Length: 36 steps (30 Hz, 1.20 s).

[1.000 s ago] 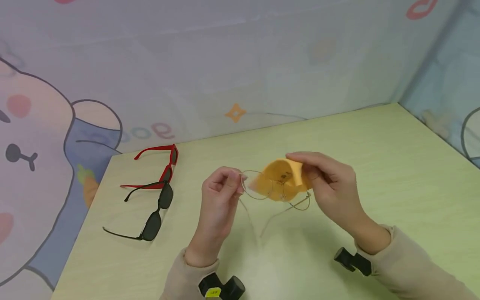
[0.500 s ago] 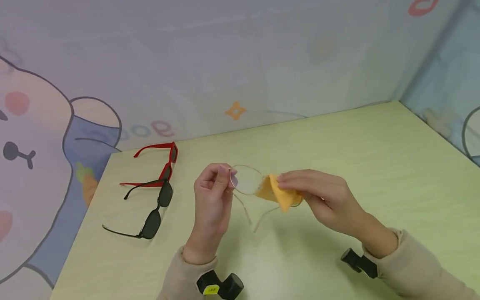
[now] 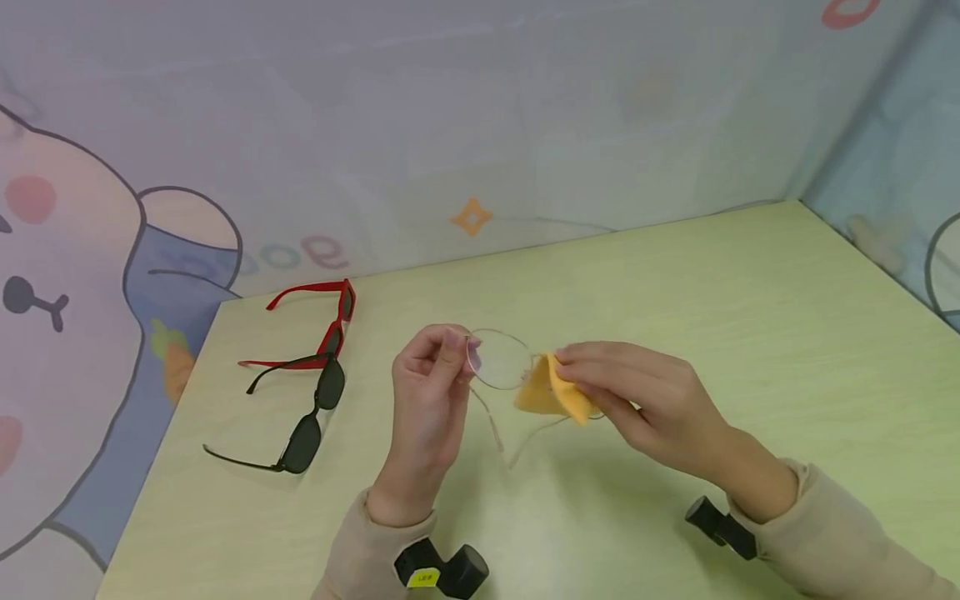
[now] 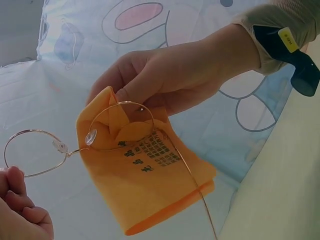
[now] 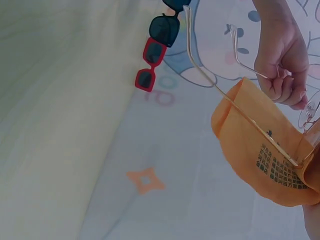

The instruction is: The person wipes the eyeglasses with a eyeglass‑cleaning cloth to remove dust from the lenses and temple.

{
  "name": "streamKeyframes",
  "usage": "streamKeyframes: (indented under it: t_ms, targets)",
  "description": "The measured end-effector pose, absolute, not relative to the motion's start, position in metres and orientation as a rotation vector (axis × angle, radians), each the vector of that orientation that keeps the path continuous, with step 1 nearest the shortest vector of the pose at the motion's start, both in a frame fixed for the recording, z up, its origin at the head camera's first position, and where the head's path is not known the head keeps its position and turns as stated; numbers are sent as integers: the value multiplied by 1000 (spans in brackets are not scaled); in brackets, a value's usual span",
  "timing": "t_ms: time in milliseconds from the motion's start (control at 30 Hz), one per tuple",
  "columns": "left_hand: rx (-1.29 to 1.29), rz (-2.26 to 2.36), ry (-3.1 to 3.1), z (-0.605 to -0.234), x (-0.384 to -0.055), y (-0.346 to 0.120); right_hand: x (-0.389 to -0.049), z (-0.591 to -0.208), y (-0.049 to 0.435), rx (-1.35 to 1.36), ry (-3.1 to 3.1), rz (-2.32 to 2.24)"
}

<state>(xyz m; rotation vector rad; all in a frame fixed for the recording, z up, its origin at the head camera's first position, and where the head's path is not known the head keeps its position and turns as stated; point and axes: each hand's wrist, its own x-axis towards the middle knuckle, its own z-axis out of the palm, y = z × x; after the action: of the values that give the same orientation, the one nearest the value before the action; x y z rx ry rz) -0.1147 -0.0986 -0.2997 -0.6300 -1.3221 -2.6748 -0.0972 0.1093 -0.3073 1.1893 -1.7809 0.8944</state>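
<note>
Up off the table, my left hand pinches the outer rim of a pair of thin gold-rimmed eyeglasses with clear round lenses. Their temples hang down toward the table. A yellow-orange cleaning cloth is folded over the right-hand lens, and the fingers and thumb of my right hand grip that lens through it. In the left wrist view, dark printed characters show on the cloth, which drapes behind the lens. One gold temple crosses the cloth in the right wrist view.
On the table's left side lie red-framed sunglasses, with black sunglasses just in front, overlapping them in this view. The pale wood table ends at a printed cloth backdrop behind and at the sides.
The cloth was spread behind the right-hand lens and is now folded over it. My right hand has come down around that lens; my left hand has shifted slightly left with the eyeglasses.
</note>
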Motion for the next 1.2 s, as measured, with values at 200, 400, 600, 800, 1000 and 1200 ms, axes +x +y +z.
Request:
streamKeyframes:
  t_ms: [200,400,600,800,1000,1200]
  targets:
    - [-591,-2688,-1363,-300,-115,-98,-95,-309,111,1283,-1710,850]
    - [-587,-2695,-1384,-301,-116,-98,-92,-306,111,1378,-1611,847]
    - [-546,-2728,-1367,-300,-117,-99,-86,-300,112,1411,-1539,847]
    - [-554,-2807,-1322,-300,-117,-99,-83,-306,121,1311,-1609,847]
    - [-555,-2828,-1323,-301,-117,-97,-88,-311,123,1224,-1729,836]
    - [-316,-2937,-1318,-299,-116,-95,-94,-311,118,1218,-1793,839]
